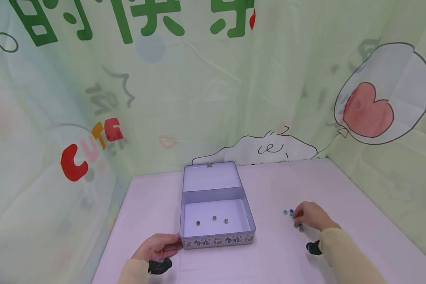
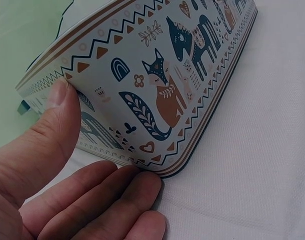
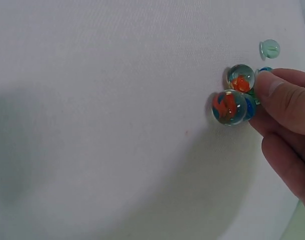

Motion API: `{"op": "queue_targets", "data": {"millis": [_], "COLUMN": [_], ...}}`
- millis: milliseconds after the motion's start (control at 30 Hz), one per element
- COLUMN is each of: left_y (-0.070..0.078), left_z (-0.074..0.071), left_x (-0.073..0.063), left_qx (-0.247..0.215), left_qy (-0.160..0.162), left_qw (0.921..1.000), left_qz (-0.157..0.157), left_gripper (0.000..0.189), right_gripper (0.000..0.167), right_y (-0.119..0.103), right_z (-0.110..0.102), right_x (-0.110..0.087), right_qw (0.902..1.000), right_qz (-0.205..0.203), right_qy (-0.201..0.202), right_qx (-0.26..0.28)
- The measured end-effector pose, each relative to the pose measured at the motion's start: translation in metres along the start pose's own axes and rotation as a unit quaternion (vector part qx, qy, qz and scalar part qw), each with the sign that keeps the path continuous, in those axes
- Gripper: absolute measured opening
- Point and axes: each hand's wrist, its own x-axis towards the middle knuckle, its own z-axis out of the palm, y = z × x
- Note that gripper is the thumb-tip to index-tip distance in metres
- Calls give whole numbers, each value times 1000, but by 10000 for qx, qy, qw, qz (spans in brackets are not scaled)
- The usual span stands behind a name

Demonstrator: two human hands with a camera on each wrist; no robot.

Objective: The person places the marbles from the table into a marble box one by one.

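On a pale lilac counter (image 1: 269,264) — an open tin (image 1: 217,241), patterned outside, with three marbles (image 1: 226,221) inside. At its near left corner, left hand (image 1: 159,246) relaxed, thumb against the side, fingers at the base. To the right, among loose marbles (image 3: 229,108) — right hand (image 1: 311,215) with fingers curled; impossible to tell if pinching one.

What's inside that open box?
Inside the box lie one brownish marble and two greenish marbles. Anything tucked low behind its front wall is hidden from view.
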Motion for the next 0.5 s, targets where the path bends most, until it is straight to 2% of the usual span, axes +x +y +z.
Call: {"op": "queue_targets", "data": {"millis": [300, 500], "left_y": [-1, 0], "left_z": [3, 2], "left_x": [-2, -1], "left_qx": [22, 18], "left_qy": [-34, -30], "left_qw": [10000, 10000], "left_qz": [39, 47], "left_gripper": [35, 36], "right_gripper": [12, 21], "right_y": [3, -3], "right_z": [-4, -23], "right_x": [-4, -5], "right_qw": [9983, 9908], "right_qz": [197, -122], "right_qy": [26, -70], "right_qx": [551, 1348]}}
